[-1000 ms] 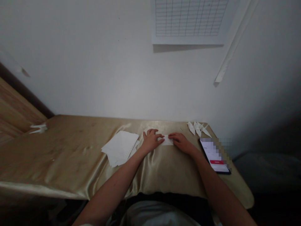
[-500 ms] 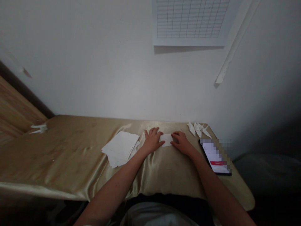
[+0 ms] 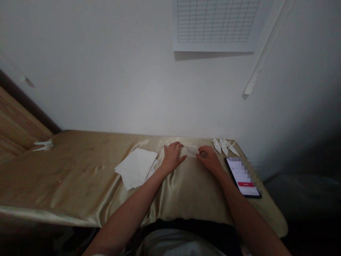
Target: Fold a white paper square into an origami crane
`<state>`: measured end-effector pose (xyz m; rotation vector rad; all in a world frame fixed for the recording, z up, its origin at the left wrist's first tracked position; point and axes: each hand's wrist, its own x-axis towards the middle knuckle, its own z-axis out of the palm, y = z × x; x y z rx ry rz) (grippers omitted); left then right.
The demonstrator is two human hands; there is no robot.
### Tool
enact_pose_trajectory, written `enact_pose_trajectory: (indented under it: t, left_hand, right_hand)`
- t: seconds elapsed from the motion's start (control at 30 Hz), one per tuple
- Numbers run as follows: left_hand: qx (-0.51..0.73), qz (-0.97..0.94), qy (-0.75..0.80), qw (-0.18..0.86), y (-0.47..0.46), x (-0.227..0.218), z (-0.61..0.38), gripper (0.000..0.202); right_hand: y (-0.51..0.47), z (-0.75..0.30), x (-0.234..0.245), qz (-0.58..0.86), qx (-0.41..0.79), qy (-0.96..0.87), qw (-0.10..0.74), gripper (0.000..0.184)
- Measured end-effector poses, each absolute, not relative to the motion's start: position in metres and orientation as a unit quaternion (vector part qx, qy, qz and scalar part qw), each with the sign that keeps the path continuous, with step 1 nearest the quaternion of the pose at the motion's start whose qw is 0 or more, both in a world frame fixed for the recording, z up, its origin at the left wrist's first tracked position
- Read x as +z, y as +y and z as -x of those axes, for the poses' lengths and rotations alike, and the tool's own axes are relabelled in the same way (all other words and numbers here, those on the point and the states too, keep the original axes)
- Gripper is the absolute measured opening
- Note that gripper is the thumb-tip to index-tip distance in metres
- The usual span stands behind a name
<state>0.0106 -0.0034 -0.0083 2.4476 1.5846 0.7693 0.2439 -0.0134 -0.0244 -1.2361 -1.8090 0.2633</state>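
A small white sheet of paper point(image 3: 191, 150) lies between my hands over the gold satin tablecloth point(image 3: 191, 192), slightly tilted. My right hand point(image 3: 208, 159) pinches its right edge between thumb and fingers. On the other side my left hand point(image 3: 173, 156) rests on the cloth with fingers spread, its thumb close to the paper's left edge but apart from it. To the left of my left forearm is a loose stack of white paper sheets point(image 3: 137, 167), partly covered by that arm.
Several folded white paper figures point(image 3: 224, 146) stand at the back right. A phone point(image 3: 243, 177) with a lit screen lies beside my right forearm. Another folded white paper piece point(image 3: 44, 145) sits at the far left. The wall behind bears a printed grid sheet point(image 3: 213, 25).
The small sheet has shifted up and to the right with my right hand and tilted. My left thumb has come off its left edge; the left hand has barely moved otherwise.
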Motion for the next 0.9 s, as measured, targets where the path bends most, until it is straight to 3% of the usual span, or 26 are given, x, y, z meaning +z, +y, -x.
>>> enact_pose_trajectory:
  t: [0.17, 0.33, 0.6, 0.7, 0.9]
  left_hand:
    - [0.249, -0.797, 0.546, 0.066, -0.0023, -0.0107, -0.0084, 0.056]
    - [0.244, -0.805, 0.537, 0.065, -0.0020, -0.0119, -0.0092, 0.055]
    - [0.212, -0.848, 0.476, 0.099, -0.0032, -0.0079, -0.0076, 0.029]
    - [0.202, -0.857, 0.462, 0.112, -0.0052, -0.0068, -0.0074, 0.019]
    - [0.207, -0.844, 0.479, 0.123, -0.0103, -0.0042, -0.0102, 0.028]
  right_hand:
    - [-0.0131, -0.2521, -0.0188, 0.528, 0.064, -0.721, 0.443, 0.007]
    - [-0.0170, -0.2474, -0.0217, 0.511, 0.128, -0.746, 0.407, 0.008]
    - [-0.0158, -0.2440, -0.0264, 0.505, 0.210, -0.756, 0.359, 0.007]
    - [-0.0138, -0.2465, -0.0266, 0.502, 0.211, -0.761, 0.352, 0.015]
    - [-0.0129, -0.2481, -0.0278, 0.520, 0.212, -0.754, 0.342, 0.017]
